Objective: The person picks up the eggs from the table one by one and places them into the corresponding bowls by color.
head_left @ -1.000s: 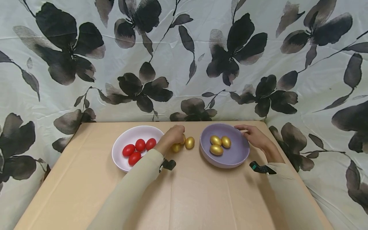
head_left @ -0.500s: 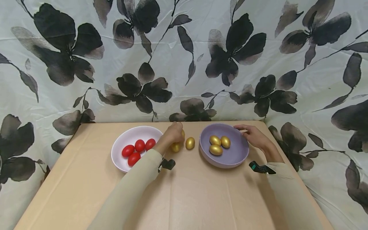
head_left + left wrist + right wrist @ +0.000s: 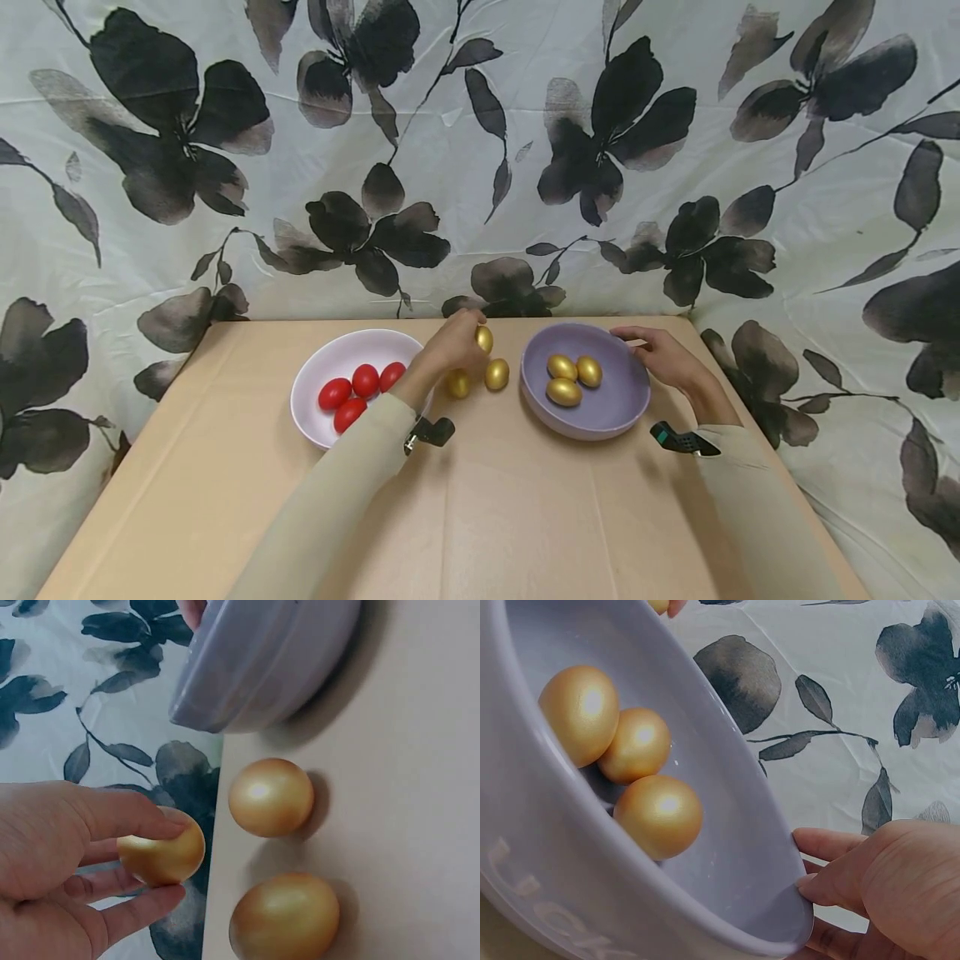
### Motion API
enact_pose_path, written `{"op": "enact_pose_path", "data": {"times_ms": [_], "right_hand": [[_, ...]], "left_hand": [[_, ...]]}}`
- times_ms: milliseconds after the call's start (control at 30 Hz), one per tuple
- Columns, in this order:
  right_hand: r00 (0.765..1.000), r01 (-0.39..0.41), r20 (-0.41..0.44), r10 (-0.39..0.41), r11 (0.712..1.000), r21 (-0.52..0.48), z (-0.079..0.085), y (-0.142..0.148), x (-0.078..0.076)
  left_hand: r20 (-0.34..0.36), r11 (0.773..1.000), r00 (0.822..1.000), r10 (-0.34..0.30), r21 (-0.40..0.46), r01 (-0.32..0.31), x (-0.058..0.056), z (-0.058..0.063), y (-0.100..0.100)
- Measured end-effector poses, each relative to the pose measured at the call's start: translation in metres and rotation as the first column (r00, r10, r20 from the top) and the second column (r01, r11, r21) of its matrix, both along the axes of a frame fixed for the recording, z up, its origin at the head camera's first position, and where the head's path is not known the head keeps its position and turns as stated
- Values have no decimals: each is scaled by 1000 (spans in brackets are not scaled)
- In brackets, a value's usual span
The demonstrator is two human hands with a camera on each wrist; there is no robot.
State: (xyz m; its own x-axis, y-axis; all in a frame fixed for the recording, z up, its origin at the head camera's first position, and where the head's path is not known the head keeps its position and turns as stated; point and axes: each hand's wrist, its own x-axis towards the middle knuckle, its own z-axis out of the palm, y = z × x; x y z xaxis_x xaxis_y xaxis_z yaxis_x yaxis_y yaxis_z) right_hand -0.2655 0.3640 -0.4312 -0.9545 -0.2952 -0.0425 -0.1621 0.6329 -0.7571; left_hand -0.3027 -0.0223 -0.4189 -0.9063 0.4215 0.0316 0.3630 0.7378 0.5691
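My left hand (image 3: 453,346) pinches a golden egg (image 3: 169,851) between thumb and fingers, raised at the table's far edge. Two more golden eggs, one nearer the left hand (image 3: 458,383) and one nearer the bowl (image 3: 497,375), lie on the table below it. To their right stands a purple bowl (image 3: 585,429) with three golden eggs (image 3: 660,817) inside. My right hand (image 3: 667,358) holds the bowl's right rim, its thumb (image 3: 817,881) over the edge and the other fingers behind the wall.
A white oval dish (image 3: 311,417) with several red eggs (image 3: 350,412) stands left of the golden eggs, partly behind the left forearm. The beige table (image 3: 517,517) meets a floral cloth (image 3: 480,208) at its far edge.
My left hand has lifted one golden egg and turned, so the egg now shows beside the fingers. The right hand and the bowl have stayed in place.
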Motion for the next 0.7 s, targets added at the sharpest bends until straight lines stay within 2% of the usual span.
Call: {"op": "enact_pose_path", "data": {"times_ms": [167, 400, 700], "right_hand": [[1000, 1, 12, -1, 1000, -6, 0, -1, 1], [1000, 8, 15, -8, 1000, 3, 0, -1, 1], [1000, 8, 0, -8, 1000, 18, 1, -1, 1]], "left_hand": [[9, 998, 1000, -14, 54, 14, 5, 5, 2], [-5, 995, 999, -48, 86, 48, 11, 13, 8], [-12, 991, 994, -112, 77, 113, 21, 27, 21]]}}
